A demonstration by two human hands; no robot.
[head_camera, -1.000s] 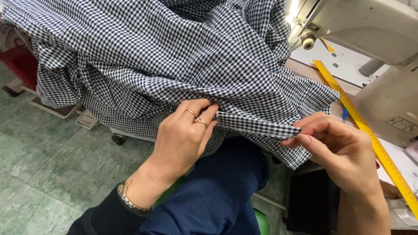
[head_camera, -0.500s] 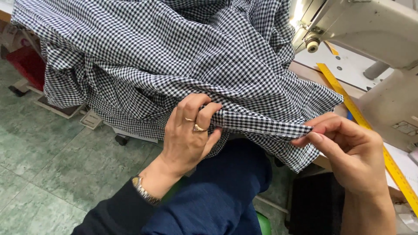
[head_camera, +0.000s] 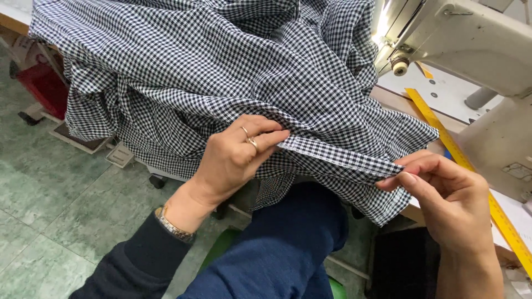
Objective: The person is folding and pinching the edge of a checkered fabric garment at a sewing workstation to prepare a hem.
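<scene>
A large black-and-white checked cloth [head_camera: 221, 66] is heaped over the table and hangs down toward my lap. My left hand [head_camera: 238, 158], with rings and a wrist bracelet, pinches a folded, stitched hem strip [head_camera: 338, 158] of that cloth at its left end. My right hand [head_camera: 449, 194] pinches the same strip at its right end. The strip is stretched taut between the two hands, above my blue-trousered knee [head_camera: 293, 238].
A cream sewing machine [head_camera: 471, 39] stands at the upper right on the table, its lamp lit. A yellow ruler [head_camera: 460, 160] lies along the table edge. A red bin [head_camera: 41, 86] sits at the left on the green tiled floor [head_camera: 55, 205].
Both hands keep their pinch on the hem strip, which now lies longer and tauter between them. The view has shifted slightly.
</scene>
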